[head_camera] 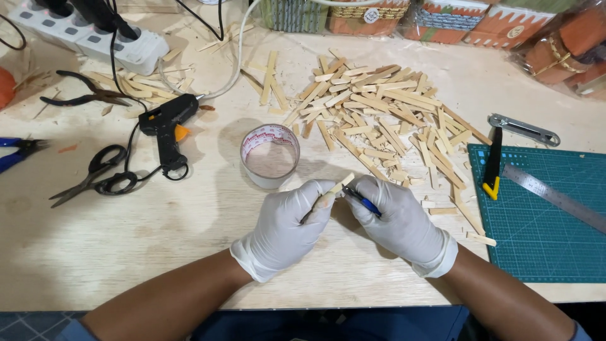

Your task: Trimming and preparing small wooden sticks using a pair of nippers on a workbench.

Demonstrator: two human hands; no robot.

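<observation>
At the far left edge of the wooden table (126,252) lie blue-handled pliers (16,153), with black pliers (85,91) and a white power strip (95,35) further back. Black-handled scissors (95,173) rest just beside a black glue gun (167,123) with an orange trigger. Near centre stands a short clear cylinder (270,155), upright and open-topped. Directly in front of it, the gloved left hand (284,230) is closed around a wooden stick (334,191), which points up and to the right. The gloved right hand (401,221) is clenched on a blue-handled tool (363,202), its tip meeting the stick; the tip itself is too small to identify. Behind lies a loose pile of wooden sticks (379,120). At right, a black and yellow utility knife (492,164) and a metal ruler (555,199) rest on a green cutting mat (543,246).
</observation>
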